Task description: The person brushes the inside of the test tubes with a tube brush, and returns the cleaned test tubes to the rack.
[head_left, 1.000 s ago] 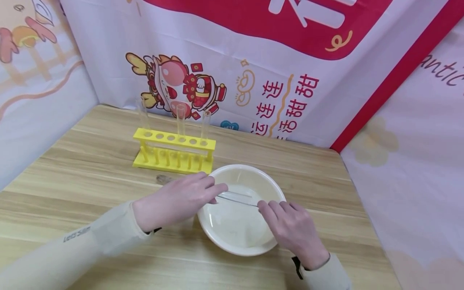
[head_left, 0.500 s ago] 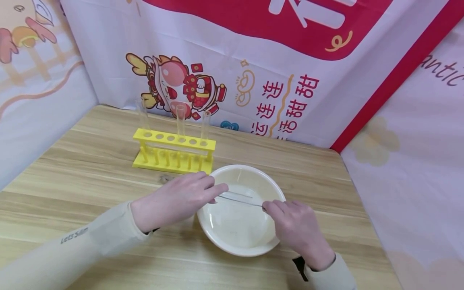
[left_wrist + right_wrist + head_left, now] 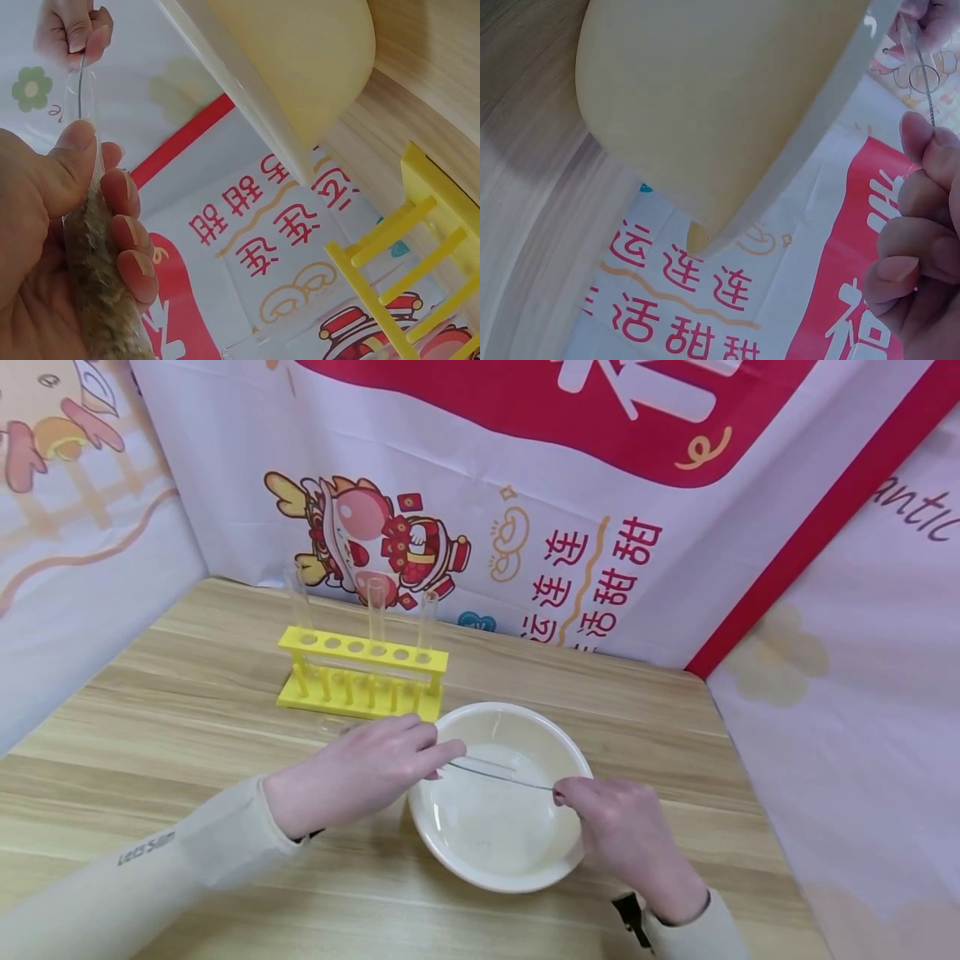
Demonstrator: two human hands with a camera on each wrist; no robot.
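Note:
Over the white basin [image 3: 517, 885], my left hand [image 3: 363, 768] grips a clear glass test tube [image 3: 491, 765], its fingers and thumb wrapped round it. Inside the tube, the brown bristles [image 3: 97, 277] of a test tube brush show between the fingers in the left wrist view. The tube's mouth points right, and its other end sticks out past the back of my left hand. My right hand [image 3: 626, 831] pinches the brush's thin twisted wire handle [image 3: 927, 82] between thumb and forefinger, to the right of the tube's mouth. Liquid in the basin cannot be made out clearly.
Behind the left hand stands a yellow test tube rack [image 3: 363, 647] with three clear test tubes upright in it, one being this tube [image 3: 377, 610]. The wooden table [image 3: 187, 693] meets printed cloth walls [image 3: 480, 435] at the back and sides.
My right hand has moved right, drawing the brush wire further out of the tube. The brown bristles at the tube's left end have slid inward out of sight. The left hand stays nearly still.

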